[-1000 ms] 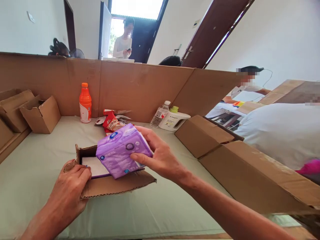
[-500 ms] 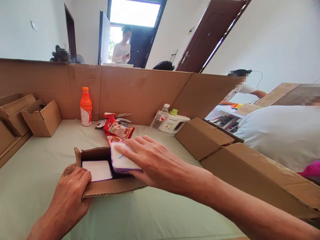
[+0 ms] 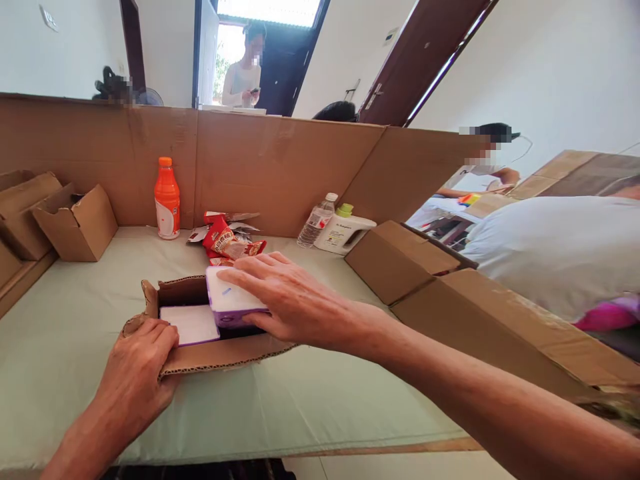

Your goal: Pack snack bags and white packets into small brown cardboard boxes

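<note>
An open cardboard box (image 3: 225, 355) stands on the cloth in front of me. My left hand (image 3: 143, 363) is closed around its left end, fingers over the rim. Inside, at the left, lies a white pack with a purple edge (image 3: 189, 324). My right hand (image 3: 287, 297) grips a second white-and-purple pack (image 3: 235, 297), thumb on the near side and fingers across the top. This pack is slightly tilted at the box opening, higher than the first one. My right hand hides its right end and the box's right part.
Behind the box lie red snack packets (image 3: 225, 240). An orange bottle (image 3: 167, 200), a clear plastic bottle (image 3: 318, 220) and a white jug (image 3: 345, 232) stand near the cardboard wall (image 3: 280, 167). Cardboard boxes flank both sides (image 3: 83, 227). Other people are beyond the wall.
The pack in my right hand has shifted slightly left over the box, and more of its purple side shows. My left hand keeps its hold on the box. The view has tipped downward.
</note>
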The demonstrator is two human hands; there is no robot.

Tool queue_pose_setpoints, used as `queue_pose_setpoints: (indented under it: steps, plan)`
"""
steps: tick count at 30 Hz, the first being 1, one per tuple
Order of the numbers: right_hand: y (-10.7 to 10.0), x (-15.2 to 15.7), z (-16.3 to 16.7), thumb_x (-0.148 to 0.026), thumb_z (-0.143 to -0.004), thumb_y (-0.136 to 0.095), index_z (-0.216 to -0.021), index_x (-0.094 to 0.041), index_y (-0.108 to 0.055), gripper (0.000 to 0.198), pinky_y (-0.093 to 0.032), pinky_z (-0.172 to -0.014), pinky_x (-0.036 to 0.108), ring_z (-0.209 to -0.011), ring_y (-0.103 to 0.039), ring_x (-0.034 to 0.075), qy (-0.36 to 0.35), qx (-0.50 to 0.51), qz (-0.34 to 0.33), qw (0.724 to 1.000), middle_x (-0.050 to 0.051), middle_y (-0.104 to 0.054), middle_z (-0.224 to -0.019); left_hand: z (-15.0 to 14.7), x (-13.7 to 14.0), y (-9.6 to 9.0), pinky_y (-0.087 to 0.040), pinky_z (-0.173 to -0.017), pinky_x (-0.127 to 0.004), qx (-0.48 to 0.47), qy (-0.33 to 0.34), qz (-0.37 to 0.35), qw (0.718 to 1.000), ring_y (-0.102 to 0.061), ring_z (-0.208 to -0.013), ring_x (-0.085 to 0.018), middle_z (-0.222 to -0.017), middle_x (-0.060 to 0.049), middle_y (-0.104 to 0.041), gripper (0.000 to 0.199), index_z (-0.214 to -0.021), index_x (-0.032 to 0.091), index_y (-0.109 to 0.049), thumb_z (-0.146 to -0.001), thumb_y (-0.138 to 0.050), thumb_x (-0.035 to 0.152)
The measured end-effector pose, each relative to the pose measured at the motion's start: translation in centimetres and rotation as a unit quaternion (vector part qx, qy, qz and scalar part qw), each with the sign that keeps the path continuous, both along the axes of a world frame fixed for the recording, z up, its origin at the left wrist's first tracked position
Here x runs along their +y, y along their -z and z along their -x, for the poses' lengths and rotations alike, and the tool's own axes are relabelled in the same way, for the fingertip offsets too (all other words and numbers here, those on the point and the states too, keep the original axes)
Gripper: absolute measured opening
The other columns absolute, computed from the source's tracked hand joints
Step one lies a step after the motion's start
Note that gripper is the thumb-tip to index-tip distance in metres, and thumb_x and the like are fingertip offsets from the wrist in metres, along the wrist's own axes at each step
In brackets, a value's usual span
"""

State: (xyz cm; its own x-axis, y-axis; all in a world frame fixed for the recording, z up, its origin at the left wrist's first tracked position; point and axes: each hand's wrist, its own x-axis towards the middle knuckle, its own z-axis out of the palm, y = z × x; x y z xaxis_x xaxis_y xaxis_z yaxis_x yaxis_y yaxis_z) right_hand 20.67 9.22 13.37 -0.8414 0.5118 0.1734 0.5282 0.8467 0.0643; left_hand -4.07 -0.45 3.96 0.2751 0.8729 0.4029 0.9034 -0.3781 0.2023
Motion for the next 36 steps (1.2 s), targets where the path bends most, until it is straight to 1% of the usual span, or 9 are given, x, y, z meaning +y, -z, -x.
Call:
queue_pose_setpoints:
  steps: [5,10,13,15,18,23,29,32,36]
  plan:
    - [0.5,-0.1,0.0,-0.013,-0.079,-0.065,-0.133,-0.014,-0.057,0.054,-0.042,-0.102,0.05,-0.123,-0.055,0.034,-0.015,-0.013,0.034,0.999,0.019,-0.063,-0.133,-0.1,-0.2,-0.8,-0.051,-0.073,-0.042,0.014,0.003,0.028,1.0,-0.067,-0.091,-0.03,-0.094,-0.009,-0.07,0.019,-0.081,0.021,-0.052,-0.073,-0.049,0.004]
    - [1.3,0.2,-0.3,-0.022,-0.081,-0.069,-0.14,-0.015,-0.052,0.062,-0.04,-0.108,0.048,-0.131,-0.052,0.032,0.022,0.046,0.1,0.994,0.019,-0.06,-0.139,0.2,-0.1,0.0,-0.049,-0.074,-0.041,-0.008,0.006,-0.005,1.0,-0.066,-0.095,-0.029,-0.099,-0.008,-0.07,0.02,-0.085,0.022,-0.051,-0.074,-0.049,0.005]
    - [2.0,0.8,-0.5,-0.022,-0.08,-0.068,-0.15,-0.012,-0.041,0.075,-0.042,-0.105,0.049,-0.128,-0.055,0.033,0.039,-0.012,0.11,0.993,0.021,-0.059,-0.141,0.3,0.0,0.5,-0.049,-0.076,-0.04,-0.013,0.008,-0.009,1.0,-0.066,-0.097,-0.029,-0.101,-0.008,-0.07,0.022,-0.086,0.022,-0.051,-0.072,-0.049,0.005]
    - [2.0,1.0,-0.6,-0.019,-0.08,-0.068,-0.152,-0.01,-0.039,0.078,-0.041,-0.102,0.047,-0.12,-0.061,0.033,0.043,-0.073,0.097,0.992,0.022,-0.064,-0.133,0.3,0.0,0.5,-0.048,-0.075,-0.039,-0.013,0.007,-0.007,1.0,-0.066,-0.097,-0.029,-0.101,-0.008,-0.07,0.022,-0.086,0.023,-0.051,-0.072,-0.05,0.006]
    - [1.5,0.7,-0.7,-0.014,-0.08,-0.067,-0.143,-0.01,-0.046,0.067,-0.042,-0.099,0.045,-0.114,-0.064,0.031,0.043,-0.104,0.077,0.991,0.02,-0.069,-0.124,0.2,-0.1,0.3,-0.047,-0.074,-0.039,-0.016,0.007,-0.009,1.0,-0.066,-0.096,-0.029,-0.101,-0.007,-0.07,0.021,-0.086,0.023,-0.051,-0.073,-0.051,0.006]
    - [1.8,-0.1,-0.5,-0.01,-0.083,-0.063,-0.132,-0.013,-0.055,0.05,-0.046,-0.095,0.041,-0.116,-0.063,0.029,0.045,-0.091,0.098,0.99,0.017,-0.067,-0.128,0.1,-0.2,0.1,-0.048,-0.075,-0.039,-0.024,0.012,-0.012,1.0,-0.066,-0.096,-0.029,-0.101,-0.007,-0.07,0.022,-0.086,0.023,-0.05,-0.074,-0.051,0.005]
    - [2.9,0.6,0.5,-0.01,-0.09,-0.056,-0.108,-0.013,-0.067,0.022,-0.047,-0.072,0.034,-0.097,-0.07,0.028,0.089,-0.202,0.088,0.971,0.014,-0.072,-0.107,0.1,-0.1,-0.1,-0.049,-0.075,-0.039,-0.025,0.013,-0.015,0.999,-0.066,-0.096,-0.028,-0.1,-0.007,-0.07,0.022,-0.085,0.023,-0.051,-0.073,-0.051,0.005]
    - [2.7,1.0,1.1,-0.009,-0.089,-0.057,-0.105,-0.013,-0.07,0.021,-0.046,-0.069,0.033,-0.093,-0.07,0.028,0.07,-0.233,0.077,0.967,0.014,-0.073,-0.101,0.1,-0.1,0.0,-0.05,-0.074,-0.039,-0.022,0.015,-0.019,0.999,-0.066,-0.096,-0.029,-0.101,-0.007,-0.07,0.022,-0.086,0.023,-0.051,-0.074,-0.051,0.005]
    - [2.2,1.2,1.6,-0.015,-0.087,-0.062,-0.115,-0.014,-0.069,0.029,-0.047,-0.069,0.034,-0.093,-0.071,0.028,0.074,-0.237,0.079,0.965,0.015,-0.071,-0.112,0.1,-0.1,0.3,-0.051,-0.075,-0.041,-0.023,0.018,-0.028,0.999,-0.067,-0.099,-0.03,-0.101,-0.007,-0.07,0.022,-0.086,0.023,-0.05,-0.075,-0.051,0.005]
